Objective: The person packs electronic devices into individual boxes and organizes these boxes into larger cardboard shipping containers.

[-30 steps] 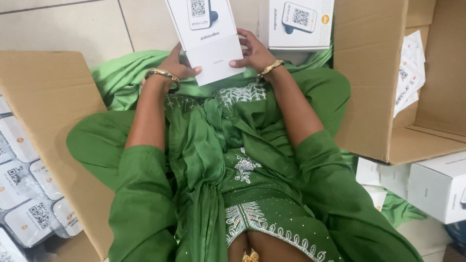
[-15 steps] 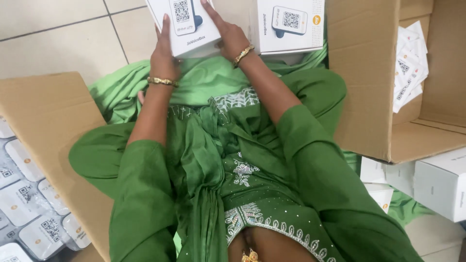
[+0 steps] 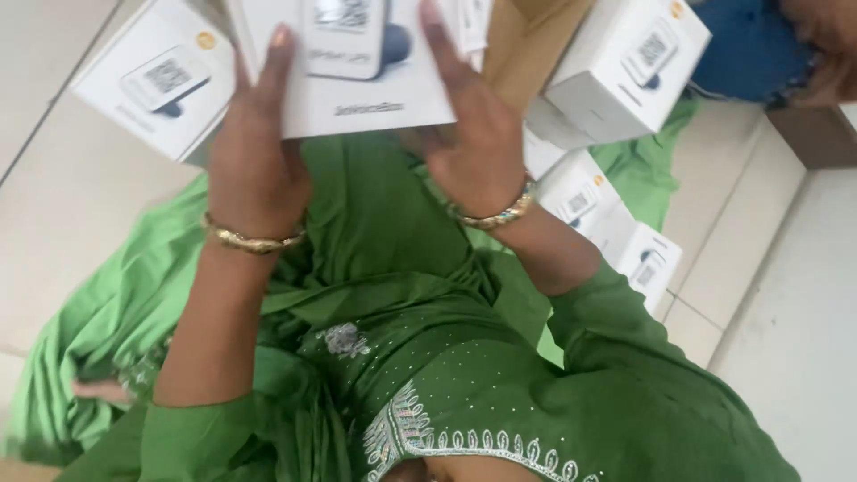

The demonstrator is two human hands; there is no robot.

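A: Pale tiled floor (image 3: 54, 232) fills the left side and lower right of the frame, and green cloth (image 3: 107, 295) is spread over it across the middle.

B: And the hands?

A: Both are up at the top centre, on one white box (image 3: 357, 103) that is partly cut off by the upper edge. The left hand (image 3: 254, 156) lies flat against the box's left side, fingers straight and close together, pointing up. The right hand (image 3: 469, 134) presses the right side the same way, fingers extended along the face. So the box is clamped between two flat palms, not pinched.

B: Anything on the wrists?

A: A gold bangle (image 3: 254, 239) on the left, another (image 3: 495, 214) on the right.

B: What lies around the box?

A: A second white box (image 3: 156, 80) at upper left, just beside the held one. Another (image 3: 625, 62) at upper right, tilted. Two more (image 3: 611, 228) lie right of centre, beside the right forearm. Brown cardboard (image 3: 527, 36) shows behind the right hand, and something blue (image 3: 750, 49) sits in the top right corner.
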